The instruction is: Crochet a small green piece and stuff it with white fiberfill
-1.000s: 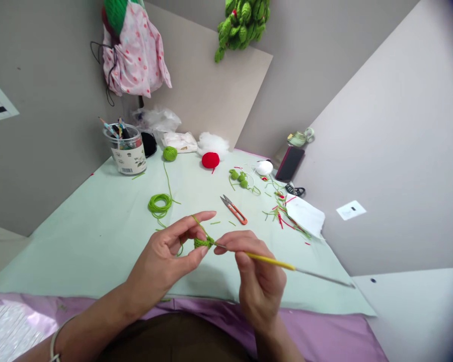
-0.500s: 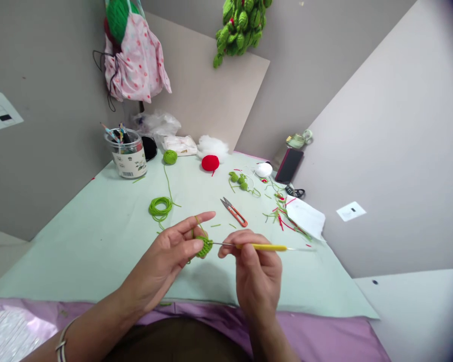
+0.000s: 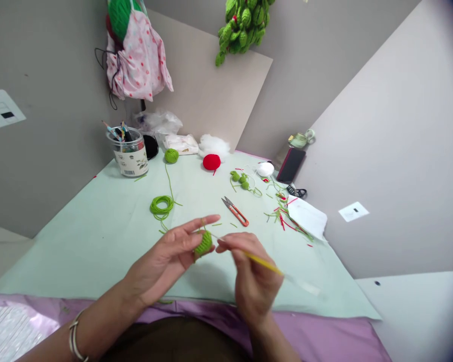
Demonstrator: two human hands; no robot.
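Left hand: left hand (image 3: 166,259) pinches a small round green crocheted piece (image 3: 203,242) between thumb and fingers, forefinger stretched above it.
Right hand: right hand (image 3: 254,276) closed around a yellow-handled crochet hook (image 3: 264,265).
Position: piece sits between both hands, above the pale green table mat (image 3: 98,241).
Hook axis: tip at the piece, handle running down-right, end blurred.
Nearby: orange thread snips (image 3: 234,211) beyond the hands.

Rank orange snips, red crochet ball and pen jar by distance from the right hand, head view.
1. Orange snips, just beyond the right hand.
2. Red crochet ball, mid-table toward the back.
3. Pen jar, far back left.
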